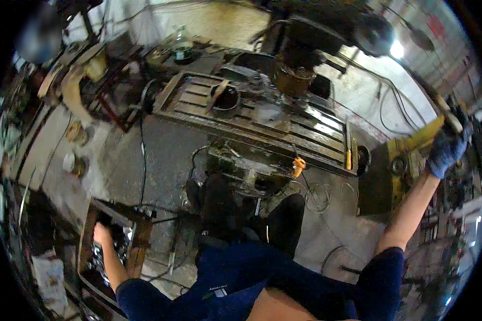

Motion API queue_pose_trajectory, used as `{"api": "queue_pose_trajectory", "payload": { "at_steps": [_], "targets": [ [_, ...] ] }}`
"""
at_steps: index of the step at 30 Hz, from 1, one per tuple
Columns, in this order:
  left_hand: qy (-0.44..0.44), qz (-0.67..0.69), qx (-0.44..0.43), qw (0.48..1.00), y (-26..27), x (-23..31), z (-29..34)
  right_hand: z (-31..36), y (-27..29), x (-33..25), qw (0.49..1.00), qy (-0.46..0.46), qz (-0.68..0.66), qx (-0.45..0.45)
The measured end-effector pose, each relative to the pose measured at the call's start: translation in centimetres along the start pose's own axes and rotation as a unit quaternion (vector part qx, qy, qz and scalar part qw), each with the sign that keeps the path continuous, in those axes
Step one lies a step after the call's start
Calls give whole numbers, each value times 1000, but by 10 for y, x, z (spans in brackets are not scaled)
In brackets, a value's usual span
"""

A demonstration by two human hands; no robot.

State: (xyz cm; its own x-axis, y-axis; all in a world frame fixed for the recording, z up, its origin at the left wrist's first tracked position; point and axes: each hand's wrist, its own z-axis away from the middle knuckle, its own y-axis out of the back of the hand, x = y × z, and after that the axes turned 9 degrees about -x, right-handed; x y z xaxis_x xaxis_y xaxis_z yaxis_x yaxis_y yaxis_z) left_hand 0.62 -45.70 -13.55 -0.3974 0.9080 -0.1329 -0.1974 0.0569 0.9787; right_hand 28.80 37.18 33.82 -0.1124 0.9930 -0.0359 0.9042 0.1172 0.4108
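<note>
My bare left hand (101, 234) is down inside an open wooden box (138, 246) at the lower left, among small shiny metal parts (124, 246). Its fingers are too small and dark to make out. On the far right, my right hand (445, 154), in a blue work glove, is raised and looks closed near a pale rod-like handle (451, 119). What it grips is blurred. Ahead of me is a milling machine's slotted metal table (241, 120), wet in places. On it sits a dark round pot (226, 101) with a brush-like wooden handle (218, 90) sticking out.
An orange-handled tool (298, 167) hangs at the table's front edge. The machine's dark spindle head (294, 69) stands over the table. A green-tinted bottle (182, 47) is behind it. Cables (318, 198) lie on the floor; a yellow cabinet (377, 187) stands at the right.
</note>
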Motion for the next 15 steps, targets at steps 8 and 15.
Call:
{"api": "queue_pose_trajectory", "payload": {
  "at_steps": [8,15],
  "targets": [
    [-19,-53,-33,998,-5,0,1,1,-15,-8,978,64,189,60],
    [-53,-13,-94,994,-7,-7,-15,5,-13,-17,960,87,247,105]
  ]
}}
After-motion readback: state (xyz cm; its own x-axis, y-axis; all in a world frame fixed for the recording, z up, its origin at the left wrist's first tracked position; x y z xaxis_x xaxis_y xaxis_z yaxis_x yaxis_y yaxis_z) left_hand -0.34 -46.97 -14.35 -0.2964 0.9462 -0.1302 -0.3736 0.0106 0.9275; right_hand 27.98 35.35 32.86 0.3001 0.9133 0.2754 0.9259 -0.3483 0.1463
